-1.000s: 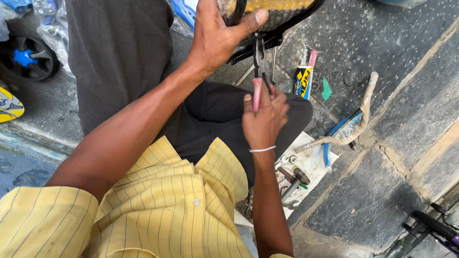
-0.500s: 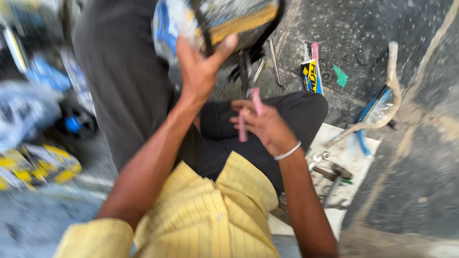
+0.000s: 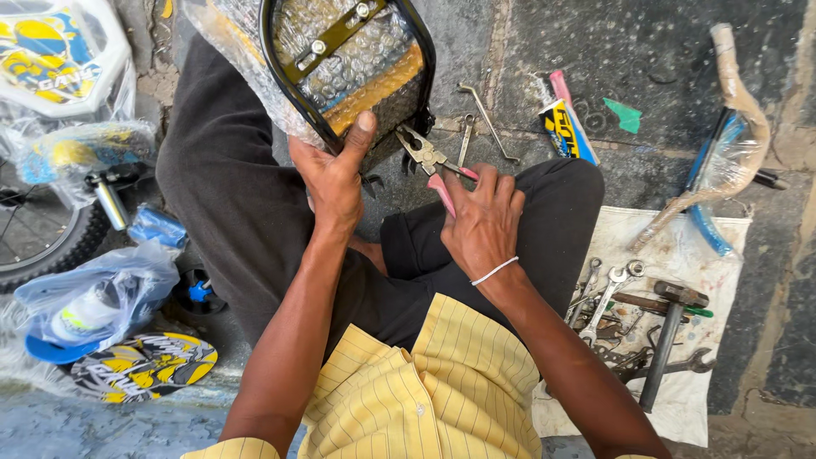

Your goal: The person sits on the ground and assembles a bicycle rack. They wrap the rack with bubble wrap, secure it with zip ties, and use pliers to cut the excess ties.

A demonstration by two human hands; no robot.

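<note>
My left hand (image 3: 333,174) grips the lower edge of a bicycle seat (image 3: 348,64) wrapped in bubble film, with a black metal frame and bracket on its underside. My right hand (image 3: 483,219) holds pliers (image 3: 433,161) with pink handles. The open jaws of the pliers point up and left toward the bottom edge of the seat, close beside my left thumb. I sit with dark trousers and a yellow striped shirt, and a white band is on my right wrist.
A white cloth (image 3: 722,255) at right carries several wrenches and a hammer (image 3: 667,331). A wrapped blue frame part (image 3: 722,161) lies above it. Two small spanners (image 3: 476,119) and a yellow pack (image 3: 565,127) lie on the stone floor. A bicycle wheel (image 3: 34,238) and bagged parts (image 3: 93,297) sit left.
The view has swung and steadied, so the seat shows closer and higher. My right hand turned the pliers, so their jaws now point at the seat's lower edge. My left hand still holds the seat.
</note>
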